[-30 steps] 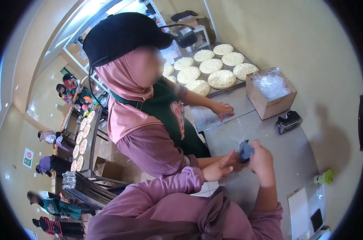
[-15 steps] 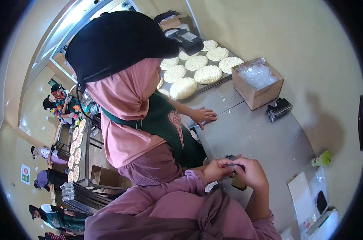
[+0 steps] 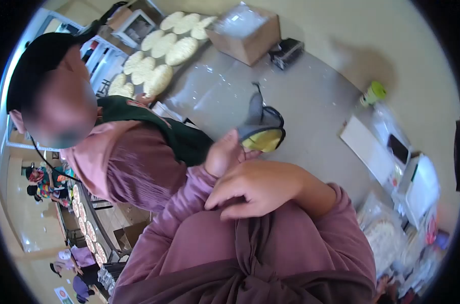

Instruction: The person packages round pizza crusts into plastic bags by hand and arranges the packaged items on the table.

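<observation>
My left hand (image 3: 224, 153) holds up a grey and yellow cloth piece (image 3: 262, 133) with black edging and a thin black strap on top; its exact kind is unclear. Some of the left fingers are hidden behind it. My right hand (image 3: 260, 187) is in front of my left wrist, near my body, with its fingers loosely bent and apart and nothing seen in them. Beyond both hands lies the grey metal table (image 3: 311, 131).
A co-worker in a green apron (image 3: 182, 134) stands close on my left. Pale dough rounds (image 3: 164, 45) lie at the back, beside a cardboard box (image 3: 255, 43) with plastic. A black case (image 3: 286, 53), green-lidded bottle (image 3: 374, 92) and phone (image 3: 398, 147) line the far and right sides.
My hands, together before, have parted. The left has raised the cloth piece, showing its yellow side; the right has drawn toward my body. The view has turned, and the co-worker has shifted left.
</observation>
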A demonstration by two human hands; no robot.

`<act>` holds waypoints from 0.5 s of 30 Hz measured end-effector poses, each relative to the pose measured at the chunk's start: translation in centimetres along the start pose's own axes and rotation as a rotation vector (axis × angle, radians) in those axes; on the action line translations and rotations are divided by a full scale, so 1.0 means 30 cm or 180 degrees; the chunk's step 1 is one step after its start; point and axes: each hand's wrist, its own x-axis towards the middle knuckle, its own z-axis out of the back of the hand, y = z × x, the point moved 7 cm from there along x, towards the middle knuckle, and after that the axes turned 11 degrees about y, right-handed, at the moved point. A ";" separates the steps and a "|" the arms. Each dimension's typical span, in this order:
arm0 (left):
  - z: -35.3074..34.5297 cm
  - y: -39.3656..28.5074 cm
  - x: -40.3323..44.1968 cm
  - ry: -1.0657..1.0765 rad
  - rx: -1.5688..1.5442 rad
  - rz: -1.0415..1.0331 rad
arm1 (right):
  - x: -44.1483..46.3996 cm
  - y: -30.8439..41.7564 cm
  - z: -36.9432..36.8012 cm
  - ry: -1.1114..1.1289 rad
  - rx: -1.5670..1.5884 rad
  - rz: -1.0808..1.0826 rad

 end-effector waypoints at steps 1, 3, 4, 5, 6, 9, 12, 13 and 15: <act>-0.007 0.020 0.001 0.0003 -0.0036 0.0071 | 0.015 -0.008 -0.011 -0.0060 0.0034 -0.0038; -0.125 0.017 0.001 0.1127 -0.0055 0.0154 | 0.040 0.023 -0.048 0.0616 0.0652 0.0714; -0.122 0.002 -0.005 0.0841 0.0676 0.0023 | 0.032 0.029 -0.005 0.0539 0.0601 0.0949; -0.129 0.001 -0.003 0.0889 0.0733 0.0075 | 0.018 -0.031 0.032 0.0400 0.1045 0.0725; -0.136 -0.003 0.002 0.1063 0.0672 0.0065 | -0.011 -0.076 0.058 0.0108 0.1482 0.0875; -0.121 0.016 -0.001 0.1520 0.0413 0.0002 | -0.084 -0.145 0.098 -0.0272 0.2247 0.1428; -0.083 0.014 -0.017 0.0912 0.1331 -0.0047 | -0.123 -0.171 0.120 -0.0431 0.2682 0.1919; -0.087 0.013 -0.017 0.0928 0.1326 -0.0043 | -0.137 -0.181 0.137 -0.0461 0.2722 0.1982; -0.045 0.017 -0.016 0.0392 0.0436 0.0056 | -0.165 -0.224 0.142 -0.0369 0.2650 0.1653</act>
